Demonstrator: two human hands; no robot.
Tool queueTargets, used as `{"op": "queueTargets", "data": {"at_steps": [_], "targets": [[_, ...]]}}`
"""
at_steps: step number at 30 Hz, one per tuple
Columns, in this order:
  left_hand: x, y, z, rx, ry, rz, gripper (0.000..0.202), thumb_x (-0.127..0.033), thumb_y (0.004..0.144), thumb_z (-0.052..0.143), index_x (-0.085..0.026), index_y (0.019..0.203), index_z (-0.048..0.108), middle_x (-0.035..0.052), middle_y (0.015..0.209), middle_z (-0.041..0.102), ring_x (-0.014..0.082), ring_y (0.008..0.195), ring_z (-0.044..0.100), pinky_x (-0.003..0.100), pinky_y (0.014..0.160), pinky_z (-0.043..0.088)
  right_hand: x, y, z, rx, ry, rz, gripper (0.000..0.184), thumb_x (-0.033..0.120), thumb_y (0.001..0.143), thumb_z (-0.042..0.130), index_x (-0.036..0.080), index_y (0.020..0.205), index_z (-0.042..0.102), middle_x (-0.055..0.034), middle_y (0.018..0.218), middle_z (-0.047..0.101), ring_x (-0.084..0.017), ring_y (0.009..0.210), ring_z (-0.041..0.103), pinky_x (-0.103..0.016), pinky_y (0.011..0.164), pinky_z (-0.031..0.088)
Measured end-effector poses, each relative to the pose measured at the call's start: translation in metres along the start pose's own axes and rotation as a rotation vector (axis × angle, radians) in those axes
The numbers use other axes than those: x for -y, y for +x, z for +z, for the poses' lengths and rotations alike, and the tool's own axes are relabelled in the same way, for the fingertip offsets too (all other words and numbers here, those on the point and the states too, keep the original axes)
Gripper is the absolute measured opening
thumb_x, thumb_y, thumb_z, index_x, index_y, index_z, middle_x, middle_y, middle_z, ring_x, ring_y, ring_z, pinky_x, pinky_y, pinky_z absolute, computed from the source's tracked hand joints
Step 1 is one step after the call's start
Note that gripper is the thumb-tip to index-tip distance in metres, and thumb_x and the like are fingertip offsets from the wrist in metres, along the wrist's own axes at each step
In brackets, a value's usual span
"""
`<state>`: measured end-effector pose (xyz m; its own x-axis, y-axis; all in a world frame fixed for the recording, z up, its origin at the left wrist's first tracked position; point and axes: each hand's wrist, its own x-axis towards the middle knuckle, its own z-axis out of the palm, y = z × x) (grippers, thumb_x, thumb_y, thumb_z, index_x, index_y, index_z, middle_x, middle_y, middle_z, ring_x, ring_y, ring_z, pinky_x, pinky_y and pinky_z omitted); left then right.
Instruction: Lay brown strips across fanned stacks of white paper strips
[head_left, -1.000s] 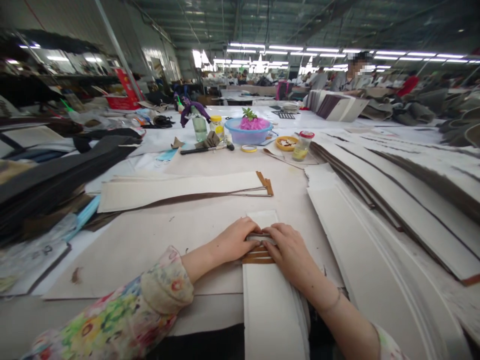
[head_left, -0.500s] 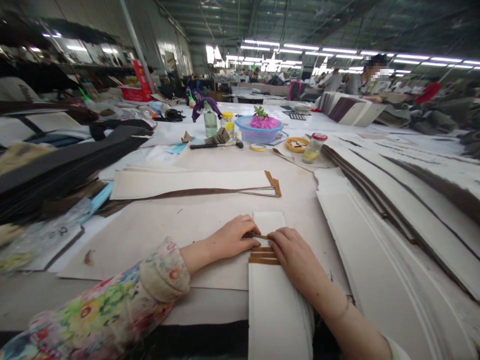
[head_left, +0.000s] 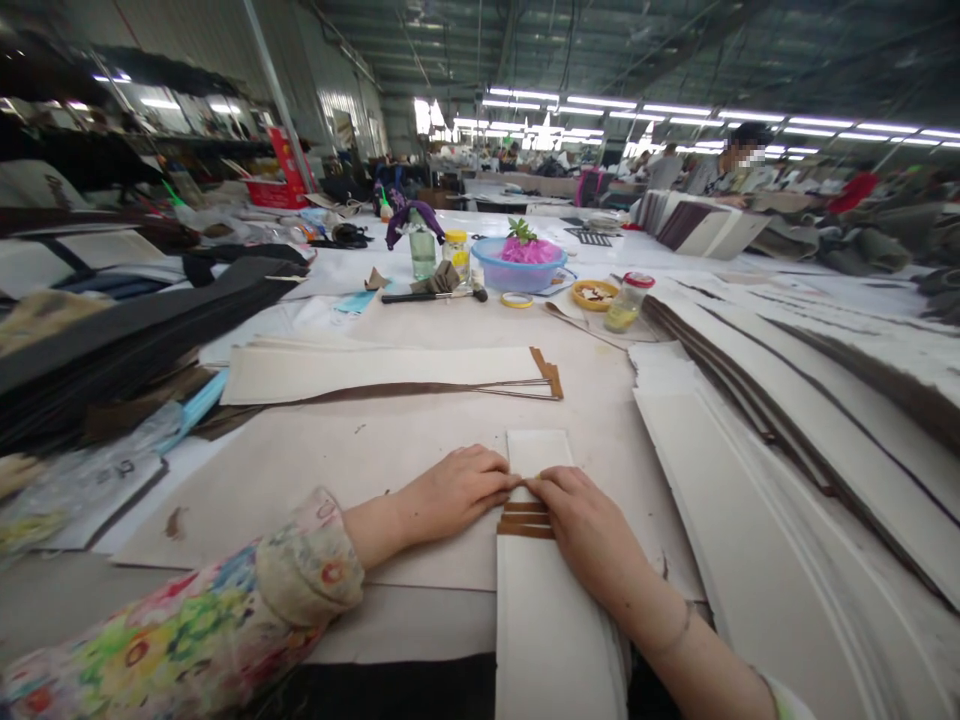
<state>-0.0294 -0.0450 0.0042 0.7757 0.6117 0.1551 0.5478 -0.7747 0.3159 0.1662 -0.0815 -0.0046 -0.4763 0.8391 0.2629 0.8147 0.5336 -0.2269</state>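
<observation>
A stack of long white strips with brown ends [head_left: 551,610] runs from the lower edge toward the middle of the table, its brown ends stepped one behind another. Across the far end of the stack, my left hand [head_left: 461,488] comes from the left, with fingers closed together on the folded edge of the top strip. My right hand [head_left: 589,530] holds the same fold from the right, and its fingertips nearly meet the left ones. Part of the fold is hidden beneath the fingers. A plain white end [head_left: 538,450] sticks out beyond both hands.
More brown-ended strips [head_left: 390,372] lie crosswise ahead. Large white panels [head_left: 750,500] cover the right side; dark material [head_left: 135,330] is piled at left. Farther back stand a blue basin [head_left: 517,268], a red-lidded jar [head_left: 628,303] and a black-handled brush [head_left: 431,296]. Another person [head_left: 724,165] works beyond.
My fingers have gone from pinching the slightly raised brown edge to pressing it flatter. The left thumb is now tucked out of sight. The view has shifted slightly.
</observation>
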Motion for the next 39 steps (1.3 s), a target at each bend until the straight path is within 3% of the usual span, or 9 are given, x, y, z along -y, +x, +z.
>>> {"op": "queueTargets", "data": {"at_steps": [4, 7, 10, 13, 16, 21, 24, 33, 39], "targets": [[-0.003, -0.013, -0.006, 0.005, 0.041, -0.001, 0.027, -0.027, 0.088, 0.039, -0.021, 0.111, 0.052, 0.0061, 0.104, 0.055, 0.0179, 0.098, 0.046, 0.032, 0.086, 0.035, -0.001, -0.005, 0.002, -0.112, -0.031, 0.049, 0.028, 0.0, 0.076, 0.04, 0.018, 0.089, 0.058, -0.0063, 0.084, 0.058, -0.021, 0.083, 0.051, -0.034, 0.073, 0.045], [0.003, -0.007, -0.01, 0.008, -0.035, -0.016, 0.022, -0.028, 0.087, 0.041, -0.019, 0.097, 0.06, 0.005, 0.099, 0.056, 0.0163, 0.094, 0.049, 0.029, 0.085, 0.037, -0.001, -0.006, 0.004, -0.161, -0.017, 0.073, 0.027, 0.001, 0.075, 0.04, 0.019, 0.086, 0.057, -0.0053, 0.081, 0.058, -0.02, 0.082, 0.052, -0.034, 0.073, 0.045], [0.016, 0.015, -0.01, -0.042, -0.119, -0.077, 0.022, -0.027, 0.086, 0.042, -0.016, 0.085, 0.06, 0.0046, 0.093, 0.057, 0.0143, 0.089, 0.051, 0.026, 0.082, 0.04, -0.002, -0.007, 0.005, -0.158, 0.037, 0.083, 0.027, 0.001, 0.074, 0.041, 0.018, 0.087, 0.058, -0.0051, 0.083, 0.058, -0.02, 0.082, 0.052, -0.035, 0.074, 0.045], [0.025, 0.046, -0.008, -0.089, -0.103, -0.21, 0.024, -0.026, 0.083, 0.047, -0.014, 0.101, 0.055, 0.0062, 0.099, 0.056, 0.0151, 0.09, 0.051, 0.026, 0.082, 0.04, -0.003, -0.008, 0.005, -0.168, 0.109, 0.093, 0.028, 0.001, 0.074, 0.041, 0.018, 0.089, 0.057, -0.0057, 0.086, 0.058, -0.02, 0.085, 0.051, -0.035, 0.076, 0.045], [0.026, 0.075, -0.005, -0.016, -0.074, -0.278, 0.03, -0.029, 0.078, 0.052, -0.014, 0.104, 0.055, 0.0065, 0.099, 0.058, 0.0169, 0.089, 0.053, 0.027, 0.081, 0.041, -0.003, -0.008, 0.005, -0.189, 0.15, 0.099, 0.029, 0.001, 0.073, 0.041, 0.018, 0.09, 0.058, -0.0055, 0.086, 0.058, -0.02, 0.085, 0.051, -0.035, 0.076, 0.046], [0.025, 0.102, -0.002, 0.083, -0.084, -0.308, 0.029, -0.042, 0.073, 0.054, -0.016, 0.083, 0.061, 0.0024, 0.074, 0.062, 0.0164, 0.066, 0.055, 0.025, 0.06, 0.042, -0.001, -0.007, 0.002, -0.194, 0.172, 0.109, 0.031, -0.001, 0.072, 0.04, 0.018, 0.088, 0.059, -0.0051, 0.084, 0.058, -0.019, 0.083, 0.05, -0.035, 0.075, 0.046], [0.024, 0.108, 0.001, 0.106, -0.107, -0.272, 0.024, -0.038, 0.07, 0.058, -0.017, 0.08, 0.062, 0.0013, 0.077, 0.063, 0.0156, 0.069, 0.056, 0.023, 0.061, 0.042, 0.0, -0.007, 0.002, -0.191, 0.187, 0.115, 0.03, 0.0, 0.073, 0.041, 0.018, 0.089, 0.059, -0.0056, 0.085, 0.057, -0.02, 0.084, 0.049, -0.036, 0.076, 0.045], [0.012, 0.107, 0.012, 0.015, -0.113, -0.171, 0.026, -0.018, 0.074, 0.055, -0.014, 0.1, 0.06, 0.0059, 0.098, 0.058, 0.0174, 0.093, 0.052, 0.027, 0.086, 0.04, -0.001, -0.008, 0.003, -0.16, 0.227, 0.133, 0.031, -0.001, 0.074, 0.042, 0.016, 0.092, 0.059, -0.0061, 0.088, 0.056, -0.021, 0.085, 0.047, -0.037, 0.078, 0.043], [0.004, 0.1, 0.014, -0.015, 0.026, -0.098, 0.023, -0.015, 0.079, 0.049, -0.014, 0.1, 0.059, 0.0065, 0.097, 0.056, 0.0187, 0.094, 0.049, 0.03, 0.087, 0.04, -0.001, -0.008, 0.004, -0.148, 0.225, 0.138, 0.028, 0.0, 0.074, 0.042, 0.016, 0.088, 0.059, -0.0058, 0.087, 0.056, -0.02, 0.086, 0.046, -0.035, 0.08, 0.042]]}}
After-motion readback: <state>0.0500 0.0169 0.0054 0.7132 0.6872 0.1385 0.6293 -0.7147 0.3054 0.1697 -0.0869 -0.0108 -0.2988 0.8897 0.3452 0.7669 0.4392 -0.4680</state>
